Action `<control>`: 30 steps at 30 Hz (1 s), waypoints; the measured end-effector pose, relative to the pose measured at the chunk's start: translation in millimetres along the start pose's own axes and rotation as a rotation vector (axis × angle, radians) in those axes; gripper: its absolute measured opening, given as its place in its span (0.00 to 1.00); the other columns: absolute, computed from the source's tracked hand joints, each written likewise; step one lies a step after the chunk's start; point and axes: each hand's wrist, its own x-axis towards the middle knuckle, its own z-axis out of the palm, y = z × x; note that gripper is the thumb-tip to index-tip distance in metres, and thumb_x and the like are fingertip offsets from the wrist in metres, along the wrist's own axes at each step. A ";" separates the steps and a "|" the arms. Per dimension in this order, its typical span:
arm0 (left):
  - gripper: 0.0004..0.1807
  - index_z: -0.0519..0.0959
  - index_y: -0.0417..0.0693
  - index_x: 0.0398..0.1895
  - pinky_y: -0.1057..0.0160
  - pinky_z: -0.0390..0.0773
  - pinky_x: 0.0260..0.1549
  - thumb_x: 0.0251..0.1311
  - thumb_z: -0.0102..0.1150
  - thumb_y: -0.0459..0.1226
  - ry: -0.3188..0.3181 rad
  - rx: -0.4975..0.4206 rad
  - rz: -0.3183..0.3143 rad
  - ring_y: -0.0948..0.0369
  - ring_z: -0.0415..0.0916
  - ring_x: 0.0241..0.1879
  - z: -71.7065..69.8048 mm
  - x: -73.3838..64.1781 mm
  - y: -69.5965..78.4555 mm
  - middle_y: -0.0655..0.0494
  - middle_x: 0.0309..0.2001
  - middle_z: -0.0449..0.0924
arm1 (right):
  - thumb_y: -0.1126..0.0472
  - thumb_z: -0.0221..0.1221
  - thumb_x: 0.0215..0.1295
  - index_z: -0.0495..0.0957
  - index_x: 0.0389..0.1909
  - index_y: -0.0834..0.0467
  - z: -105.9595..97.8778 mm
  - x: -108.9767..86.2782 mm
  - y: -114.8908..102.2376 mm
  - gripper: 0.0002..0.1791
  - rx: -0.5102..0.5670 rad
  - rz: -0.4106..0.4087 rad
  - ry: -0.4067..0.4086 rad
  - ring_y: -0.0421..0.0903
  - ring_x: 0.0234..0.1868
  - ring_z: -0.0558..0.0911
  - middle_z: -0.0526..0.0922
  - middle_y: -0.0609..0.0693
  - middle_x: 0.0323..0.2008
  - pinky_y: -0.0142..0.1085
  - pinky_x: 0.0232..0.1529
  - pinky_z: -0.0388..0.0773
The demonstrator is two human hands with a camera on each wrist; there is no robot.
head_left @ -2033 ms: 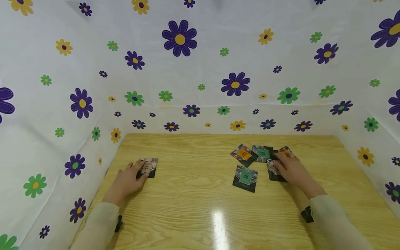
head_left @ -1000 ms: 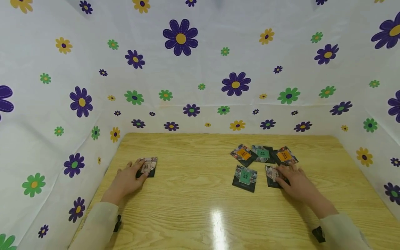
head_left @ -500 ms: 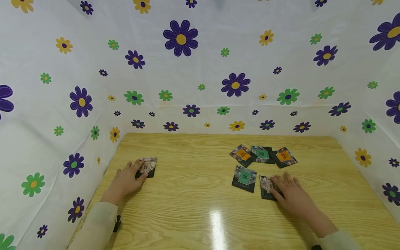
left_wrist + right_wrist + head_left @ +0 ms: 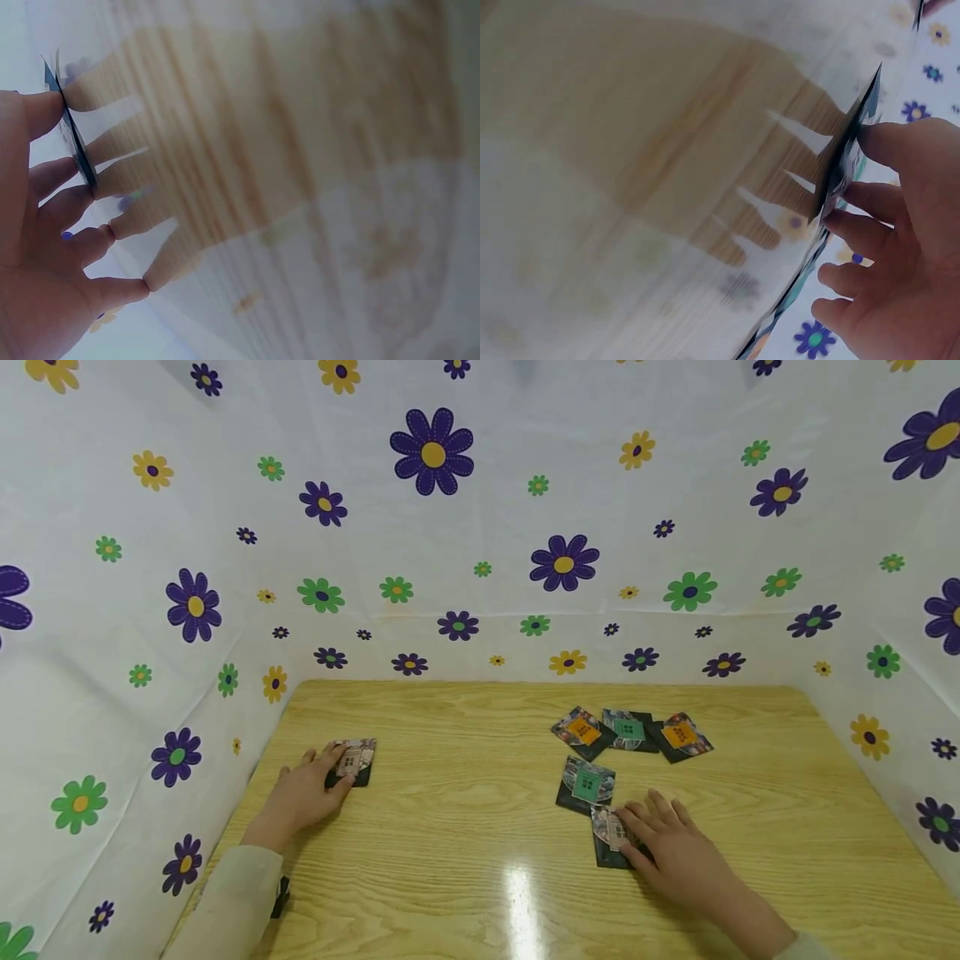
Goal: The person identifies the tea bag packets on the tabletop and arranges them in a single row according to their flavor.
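Right hand [image 4: 671,847] pressed flat fingers on card [image 4: 611,837] | left hand [image 4: 303,792] flat on far-left card [image 4: 356,762] | cards well apart, right hand nearer.

Pale beige long sleeves [image 4: 225,902] (black wrist strap [image 4: 282,895]).

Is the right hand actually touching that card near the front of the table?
Touching. The head view shows the right hand with straight fingers lying flat on the card; the right wrist view shows the fingertips against it.
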 end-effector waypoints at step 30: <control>0.37 0.61 0.42 0.83 0.14 0.53 0.65 0.79 0.52 0.52 0.007 -0.007 0.007 0.27 0.54 0.78 -1.6 0.0 2.7 0.35 0.81 0.58 | 0.50 0.57 0.80 0.73 0.75 0.61 21.9 74.4 -82.4 0.30 0.037 -0.167 -0.034 0.69 0.80 0.62 0.76 0.61 0.73 0.66 0.78 0.60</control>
